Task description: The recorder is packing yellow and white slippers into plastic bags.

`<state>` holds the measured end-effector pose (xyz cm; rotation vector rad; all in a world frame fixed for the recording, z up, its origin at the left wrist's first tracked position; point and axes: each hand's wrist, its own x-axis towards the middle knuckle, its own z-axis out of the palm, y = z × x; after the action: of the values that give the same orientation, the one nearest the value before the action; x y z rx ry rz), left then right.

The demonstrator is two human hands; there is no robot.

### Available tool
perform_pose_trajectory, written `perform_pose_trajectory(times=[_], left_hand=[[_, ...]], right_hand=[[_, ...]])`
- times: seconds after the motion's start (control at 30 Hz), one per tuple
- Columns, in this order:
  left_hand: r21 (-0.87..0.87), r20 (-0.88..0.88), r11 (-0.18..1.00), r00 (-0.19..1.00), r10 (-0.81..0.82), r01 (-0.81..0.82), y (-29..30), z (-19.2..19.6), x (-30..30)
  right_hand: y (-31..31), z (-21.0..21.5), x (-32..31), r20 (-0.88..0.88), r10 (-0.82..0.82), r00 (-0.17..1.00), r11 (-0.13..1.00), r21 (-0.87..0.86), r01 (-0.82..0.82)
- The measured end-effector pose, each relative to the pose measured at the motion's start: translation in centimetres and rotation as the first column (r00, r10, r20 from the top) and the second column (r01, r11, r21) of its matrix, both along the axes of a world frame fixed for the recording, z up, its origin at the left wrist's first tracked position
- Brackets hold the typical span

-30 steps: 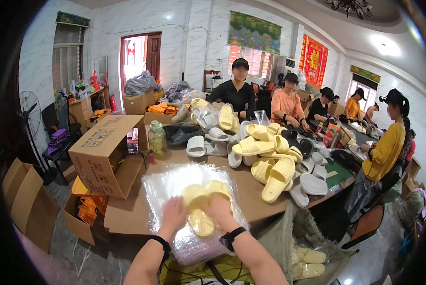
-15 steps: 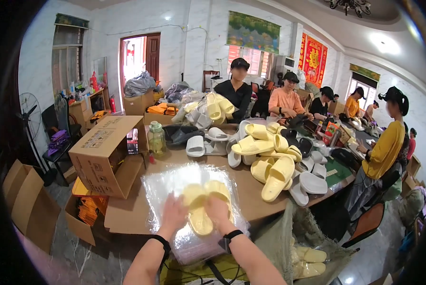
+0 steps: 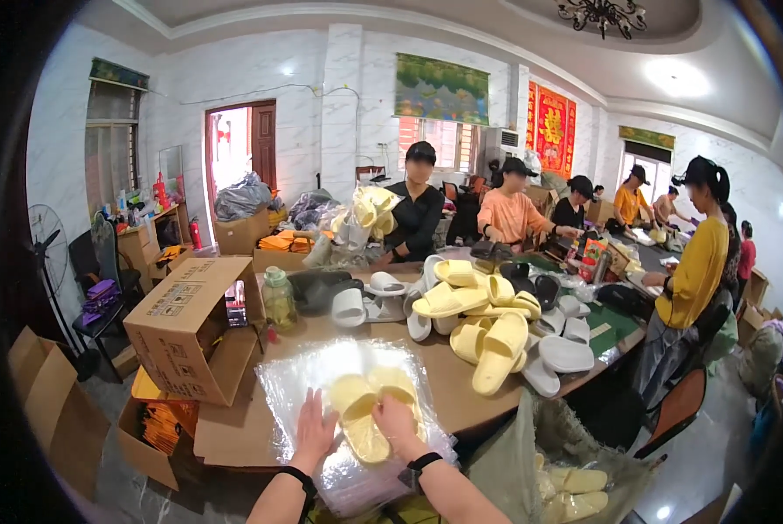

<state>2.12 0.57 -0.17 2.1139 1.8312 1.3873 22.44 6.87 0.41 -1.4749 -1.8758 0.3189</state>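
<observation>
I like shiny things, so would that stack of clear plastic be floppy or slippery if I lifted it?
Probably floppy: the clear plastic looks thin and wrinkled at its edges. It may be slippery, judging by the glossy shine. The yellow slippers on top might slide.

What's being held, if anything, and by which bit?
The right grip is at the yellow slippers, around mid-length where they meet; its fingertips are hidden, so I can't tell whether it's grasping. The left grip, open beside them, holds nothing.
</observation>
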Motion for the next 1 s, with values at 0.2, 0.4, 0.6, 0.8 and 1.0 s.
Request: perform_pose_trajectory(times=[0.2, 0.4, 0.6, 0.8, 1.0], left_hand=[[-0.028, 0.119, 1.0, 0.993, 0.007, -0.004, 0.2, -0.3, -0.5], [-0.101, 0.015, 0.995, 1.0, 0.006, -0.004, -0.5, 0.7, 0.2], [-0.122, 0.009, 0.992, 1.0, 0.003, -0.001, -0.5, 1.3, 0.4], [0.01, -0.454, 0.999, 0.89, 0.032, -0.031, -0.2, 0.0, -0.6], [-0.095, -0.003, 0.993, 0.998, 0.07, -0.07, -0.1, 0.3, -0.6]], right_hand=[[-4.9, 2.2, 3.1, -0.144, 0.078, 0.986, 0.997, -0.006, -0.08], [-8.0, 0.9, 11.6, -0.488, 0.046, 0.872, 0.998, 0.064, -0.017], [-10.9, 3.7, 25.8, -0.835, 0.004, 0.55, 0.954, 0.168, 0.249], [-15.2, 7.4, 35.9, -0.845, -0.176, 0.505, 0.872, 0.105, 0.479], [-16.5, -5.9, 46.7, 0.339, -0.859, 0.385, 0.461, 0.182, 0.869]])
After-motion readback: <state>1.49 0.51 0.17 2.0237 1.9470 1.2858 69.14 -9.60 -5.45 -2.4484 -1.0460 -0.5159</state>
